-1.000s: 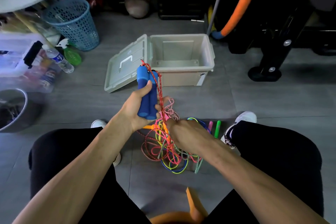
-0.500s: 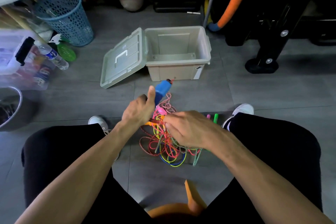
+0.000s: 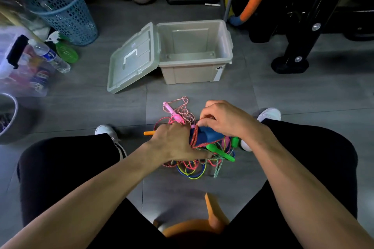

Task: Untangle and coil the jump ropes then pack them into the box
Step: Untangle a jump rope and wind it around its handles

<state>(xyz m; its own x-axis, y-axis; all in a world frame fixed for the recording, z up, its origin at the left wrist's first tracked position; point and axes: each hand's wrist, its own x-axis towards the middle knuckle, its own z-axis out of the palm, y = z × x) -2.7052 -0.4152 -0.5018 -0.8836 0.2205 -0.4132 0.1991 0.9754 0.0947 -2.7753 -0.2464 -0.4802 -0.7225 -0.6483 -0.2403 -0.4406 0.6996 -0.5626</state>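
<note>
Head view: the left hand (image 3: 174, 143) grips the blue jump-rope handles (image 3: 204, 136), fingers curled round them. The right hand (image 3: 224, 119) pinches the red-and-white cord (image 3: 195, 137) wrapped over those handles. Beneath lies the tangle of jump ropes (image 3: 194, 166) on the grey floor. The open beige storage box (image 3: 192, 73) stands beyond, apart.

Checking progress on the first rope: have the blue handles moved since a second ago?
Yes. The blue handles stood upright, raised in front of the box; now they lie lower and nearer the person, down on the tangle, well short of the box.
</note>
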